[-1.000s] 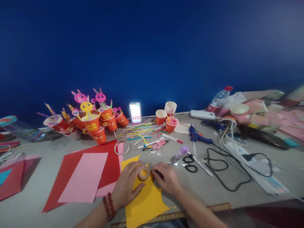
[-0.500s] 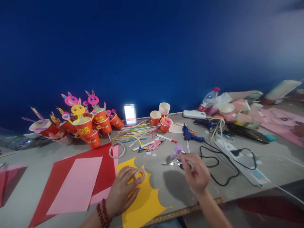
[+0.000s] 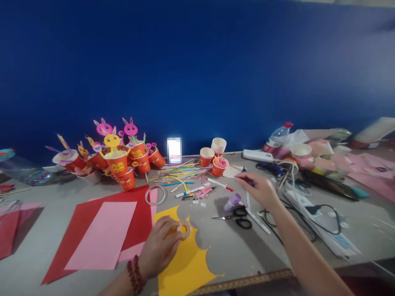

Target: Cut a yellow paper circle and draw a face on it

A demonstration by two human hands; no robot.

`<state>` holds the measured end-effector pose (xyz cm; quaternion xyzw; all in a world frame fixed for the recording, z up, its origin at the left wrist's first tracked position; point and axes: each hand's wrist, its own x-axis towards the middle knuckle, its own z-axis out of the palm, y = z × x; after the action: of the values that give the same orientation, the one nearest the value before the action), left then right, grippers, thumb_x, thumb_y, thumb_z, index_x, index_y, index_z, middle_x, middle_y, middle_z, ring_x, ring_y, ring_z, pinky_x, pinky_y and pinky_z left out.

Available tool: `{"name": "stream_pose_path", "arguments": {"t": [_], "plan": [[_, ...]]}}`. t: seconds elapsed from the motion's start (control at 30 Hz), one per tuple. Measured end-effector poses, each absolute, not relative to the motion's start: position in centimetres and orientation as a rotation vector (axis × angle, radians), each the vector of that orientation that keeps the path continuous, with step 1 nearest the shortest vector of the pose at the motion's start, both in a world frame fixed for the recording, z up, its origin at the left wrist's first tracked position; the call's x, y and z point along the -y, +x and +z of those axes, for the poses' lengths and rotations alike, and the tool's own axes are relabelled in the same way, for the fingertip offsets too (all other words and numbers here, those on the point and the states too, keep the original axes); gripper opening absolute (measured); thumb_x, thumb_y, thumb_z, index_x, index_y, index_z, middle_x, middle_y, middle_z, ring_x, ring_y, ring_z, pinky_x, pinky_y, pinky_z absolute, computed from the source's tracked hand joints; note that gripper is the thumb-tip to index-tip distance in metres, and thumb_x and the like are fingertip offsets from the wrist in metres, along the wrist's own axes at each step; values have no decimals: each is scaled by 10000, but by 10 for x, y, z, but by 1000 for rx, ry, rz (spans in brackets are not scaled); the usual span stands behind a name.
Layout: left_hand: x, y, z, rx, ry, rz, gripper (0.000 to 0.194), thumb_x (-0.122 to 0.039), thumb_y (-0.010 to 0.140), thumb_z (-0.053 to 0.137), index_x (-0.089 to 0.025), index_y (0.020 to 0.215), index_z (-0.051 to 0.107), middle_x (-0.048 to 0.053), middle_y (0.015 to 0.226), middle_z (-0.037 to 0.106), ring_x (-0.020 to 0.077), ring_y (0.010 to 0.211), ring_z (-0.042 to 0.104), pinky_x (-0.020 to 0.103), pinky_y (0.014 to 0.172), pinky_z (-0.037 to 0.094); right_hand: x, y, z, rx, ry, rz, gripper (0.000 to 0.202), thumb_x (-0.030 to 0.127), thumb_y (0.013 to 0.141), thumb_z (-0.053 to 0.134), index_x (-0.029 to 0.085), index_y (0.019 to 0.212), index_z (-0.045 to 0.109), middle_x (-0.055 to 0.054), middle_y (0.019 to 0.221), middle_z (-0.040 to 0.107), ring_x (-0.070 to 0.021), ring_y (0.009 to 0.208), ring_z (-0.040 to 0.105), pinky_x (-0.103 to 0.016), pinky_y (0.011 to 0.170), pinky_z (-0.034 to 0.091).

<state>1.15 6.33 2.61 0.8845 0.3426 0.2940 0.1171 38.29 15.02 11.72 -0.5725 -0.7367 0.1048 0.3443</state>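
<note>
One small tan ring [image 3: 184, 230] is pinched in the left hand [image 3: 162, 244] over the yellow sheet [image 3: 188, 267] on the near side of the surface [image 3: 224, 253]; the right hand [image 3: 258, 189] hangs farther right, beyond the scissors [image 3: 233, 217], fingers bent; I cannot tell whether it grips anything

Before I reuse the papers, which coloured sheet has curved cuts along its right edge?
The yellow sheet, partly under the left hand; the red sheet and the pink sheet atop it show straight edges.
</note>
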Motion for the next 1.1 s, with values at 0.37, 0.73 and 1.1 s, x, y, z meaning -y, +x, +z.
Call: {"name": "stream_pose_path", "arguments": {"t": [0.37,0.73,1.1], "plan": [[-61,9,27,-1067,2586,927,256,-77,898,489,-234,1061,609,86,1148,609,250,1116,538,513,1039,435,-156,246,82,2641,-1686,26,222,5,834,580,153,882,738,-151,855,773,-280,844,735,-297,680,514],[-63,10,25,-1032,2602,881,287,-90,888,501,-239,1107,609,86,1156,617,247,1099,548,519,1038,436,-170,244,63,2643,-1640,14,315,-58,830,536,133,1015,707,-151,1014,758,-303,1009,691,-366,847,507],[-62,13,32,-1043,2643,773,333,-107,857,517,-264,1134,614,84,1267,593,257,1160,538,554,1069,415,-126,262,99,2132,-1332,430,90,281,924,516,212,964,557,-31,807,690,-182,669,643,-285,643,473]]}}
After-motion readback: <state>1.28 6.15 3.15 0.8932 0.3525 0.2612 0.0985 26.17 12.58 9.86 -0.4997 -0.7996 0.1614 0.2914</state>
